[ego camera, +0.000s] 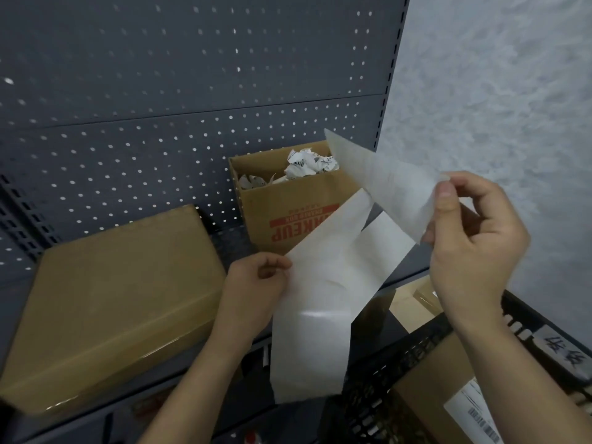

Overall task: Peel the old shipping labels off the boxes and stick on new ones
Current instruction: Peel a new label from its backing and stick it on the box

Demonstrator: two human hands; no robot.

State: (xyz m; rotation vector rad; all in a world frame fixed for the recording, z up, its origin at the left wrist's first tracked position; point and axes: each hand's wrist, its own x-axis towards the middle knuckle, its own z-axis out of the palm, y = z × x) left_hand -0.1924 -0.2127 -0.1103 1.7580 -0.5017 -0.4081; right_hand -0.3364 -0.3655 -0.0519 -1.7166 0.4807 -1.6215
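Observation:
My left hand (256,283) pinches the upper left edge of a long glossy white backing strip (315,315) that hangs down in front of the shelf. My right hand (474,238) pinches a corner of a thin white label (384,184), which is lifted up and to the right, partly peeled away from the strip. A sealed brown box (112,302) lies flat on the shelf to the left, its top bare of any label. Another brown box (442,408), carrying a barcode label (477,415), sits in a black crate at the lower right.
An open brown carton (288,206) with red print stands at the back of the shelf, holding crumpled old labels (307,166). Behind is a dark grey pegboard (192,91). The black plastic crate (384,379) fills the lower right. A pale wall (496,91) is to the right.

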